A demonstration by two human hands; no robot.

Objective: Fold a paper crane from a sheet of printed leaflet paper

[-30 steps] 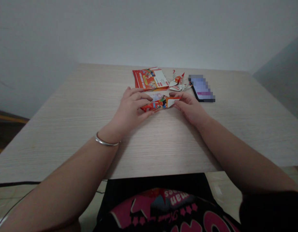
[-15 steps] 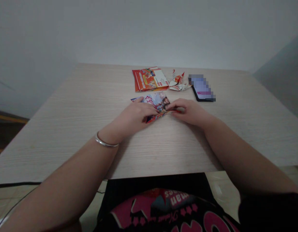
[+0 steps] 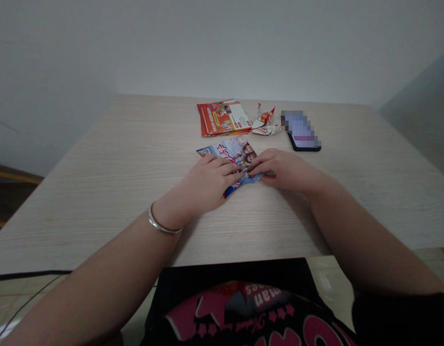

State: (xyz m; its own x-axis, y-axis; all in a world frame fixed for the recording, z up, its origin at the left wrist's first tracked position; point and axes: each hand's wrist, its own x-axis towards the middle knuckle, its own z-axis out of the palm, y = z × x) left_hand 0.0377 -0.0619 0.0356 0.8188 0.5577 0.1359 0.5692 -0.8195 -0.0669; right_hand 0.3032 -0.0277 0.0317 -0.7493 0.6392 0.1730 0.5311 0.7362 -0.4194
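The blue-faced printed leaflet [image 3: 229, 150] lies midway between the desk's [image 3: 117, 182] side edges, long axis slanting toward its far left corner, under the left hand's [image 3: 213, 181] outstretched fingers; the right hand's [image 3: 285, 169] bent fingers meet its right edge, whether pinching I cannot tell

Dim light, soft shadows, slight blur

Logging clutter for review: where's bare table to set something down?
Bare tabletop lies left of the left hand and right of the phone. Crowded: red leaflets, folded paper and phone; nearer, the sheet touched by that hand and the right hand.
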